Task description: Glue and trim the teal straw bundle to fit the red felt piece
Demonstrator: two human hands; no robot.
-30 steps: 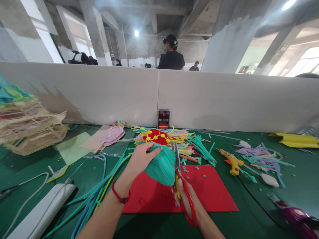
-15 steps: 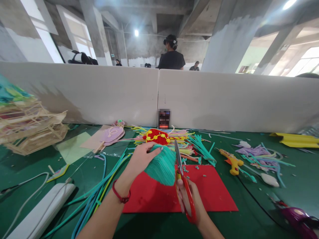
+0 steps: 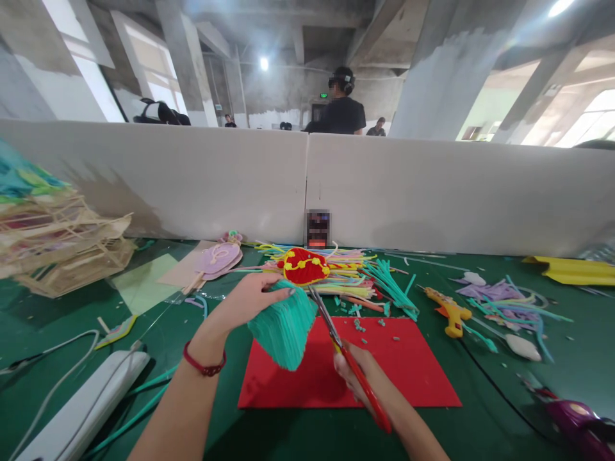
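Note:
A teal piece made of pipe cleaners laid side by side [image 3: 283,323] hangs from my left hand [image 3: 250,298], its top pinched between thumb and fingers. My right hand [image 3: 358,368] is closed round red-handled scissors [image 3: 368,384], whose blades point up and left beside the teal piece's right edge. Under both hands lies a red sheet [image 3: 403,378] with small teal clippings on it. Just beyond the teal piece sits a red shape with yellow trim [image 3: 305,267], on a spread of coloured pipe cleaners [image 3: 355,291].
On the right are a yellow glue gun [image 3: 449,314], lilac and teal scraps [image 3: 509,301] and a purple tool [image 3: 576,419]. At left stand a white power strip [image 3: 91,410], a wooden stick model [image 3: 72,256] and lilac paddle shapes [image 3: 218,261]. A white partition [image 3: 192,186] closes off the back.
My left hand has moved left with the teal piece and tilted it. The scissors have turned left, their blades closer together. A person beyond the partition has shifted slightly right.

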